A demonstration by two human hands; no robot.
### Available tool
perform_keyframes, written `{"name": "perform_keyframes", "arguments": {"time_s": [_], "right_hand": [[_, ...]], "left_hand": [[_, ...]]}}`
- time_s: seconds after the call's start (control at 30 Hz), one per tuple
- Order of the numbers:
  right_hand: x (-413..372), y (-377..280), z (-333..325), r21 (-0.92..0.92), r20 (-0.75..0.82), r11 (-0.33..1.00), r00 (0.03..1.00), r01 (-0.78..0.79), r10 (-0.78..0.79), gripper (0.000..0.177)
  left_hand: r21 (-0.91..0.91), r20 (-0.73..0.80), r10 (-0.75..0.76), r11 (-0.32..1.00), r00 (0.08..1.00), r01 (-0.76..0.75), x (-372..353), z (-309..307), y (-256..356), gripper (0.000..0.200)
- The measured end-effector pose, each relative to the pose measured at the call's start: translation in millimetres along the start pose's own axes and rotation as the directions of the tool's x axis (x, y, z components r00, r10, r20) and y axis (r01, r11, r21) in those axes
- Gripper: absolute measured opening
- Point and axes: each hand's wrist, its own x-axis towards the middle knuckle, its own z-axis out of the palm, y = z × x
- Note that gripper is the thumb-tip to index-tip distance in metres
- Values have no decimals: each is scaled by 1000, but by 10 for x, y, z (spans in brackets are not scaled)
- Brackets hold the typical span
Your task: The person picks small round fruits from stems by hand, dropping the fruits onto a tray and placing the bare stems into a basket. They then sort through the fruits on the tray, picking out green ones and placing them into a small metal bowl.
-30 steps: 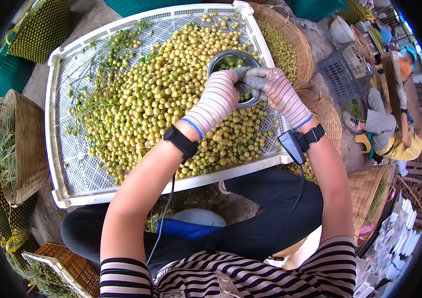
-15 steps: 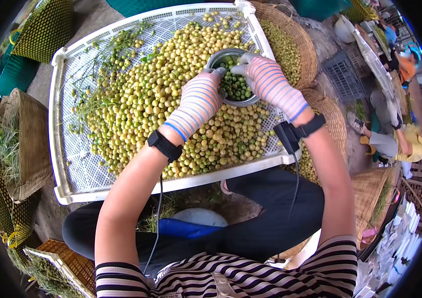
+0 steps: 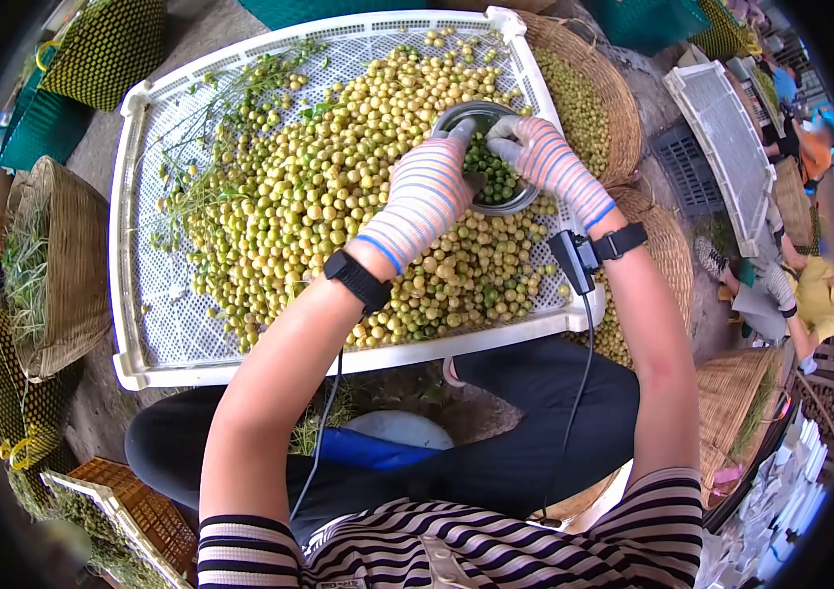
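Yellow-green round fruits (image 3: 338, 196) lie heaped on a white perforated tray (image 3: 176, 334). A round metal bowl (image 3: 505, 206) with darker green fruits (image 3: 491, 169) inside rests over the heap's right side. My left hand (image 3: 427, 191), in a striped glove, is at the bowl's left edge, thumb and fingers around its rim. On the opposite side, my right hand (image 3: 549, 157), gloved alike, reaches over the rim with bent fingertips at the green fruits; whether it pinches any is too small to tell. Thin stems (image 3: 191, 147) with small fruits lie at the tray's upper left.
Woven baskets stand at the left (image 3: 73, 265) and right (image 3: 731, 393); another with fruits (image 3: 574, 108) adjoins the tray. A dark crate (image 3: 687, 167) and a second white tray (image 3: 721, 137) are at the upper right, near a person in yellow (image 3: 819, 299). Cables hang from both wrists.
The view has shifted, so the tray and bowl appear farther right. My right fingers have drawn in over the green fruits. At the right, the other person's gloved hand and white tray have moved.
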Motion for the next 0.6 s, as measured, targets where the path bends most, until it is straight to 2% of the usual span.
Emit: {"name": "perform_keyframes", "arguments": {"time_s": [0.03,0.07,0.13,0.17,0.2,0.23,0.27,0.3,0.33,0.37,0.4,0.47,0.53,0.6], "right_hand": [[-35,-39,-24,61,19,998,1000,7,-8,23],[-70,-81,-49,58,21,998,1000,12,-13,23],[-141,-182,-61,218,77,974,996,-52,36,22],[-189,-217,-48,361,86,929,994,-88,61,20],[-148,-55,19,311,-25,948,998,66,-62,19],[-207,-72,22,516,25,856,999,-33,23,19],[-223,-69,110,715,-18,694,990,-87,143,22],[-244,-51,79,723,37,676,985,-141,166,26],[-245,26,48,787,119,588,981,-187,154,27],[-232,115,74,832,120,522,980,-185,156,25],[-266,39,27,834,129,506,969,-222,213,22],[-357,-61,-77,831,133,515,974,-211,185,19],[-474,-213,-198,785,97,587,975,-197,198,17],[-703,-387,-301,508,277,846,961,-162,18,14]], "left_hand": [[-17,-7,38,999,999,-38,44,31,-2,61],[-54,-7,48,997,999,-49,77,69,8,53],[-137,-48,109,984,993,-115,141,184,-25,40],[-180,-153,63,980,986,-90,146,221,22,25],[-183,-110,34,982,993,-53,146,225,25,20],[-196,-38,-36,980,999,28,156,229,49,18],[-210,-78,52,975,996,-68,180,271,20,18],[-272,-148,77,955,986,-115,161,252,36,18],[-320,-133,48,943,990,-89,181,262,58,17],[-369,-209,0,926,978,-79,302,460,18,17],[-349,-164,-37,937,986,-23,267,325,60,17],[-359,-8,-95,929,995,86,346,283,6,16],[-40,170,-41,998,985,48,318,216,59,26],[-135,-68,133,981,989,-141,109,107,90,46]]}}
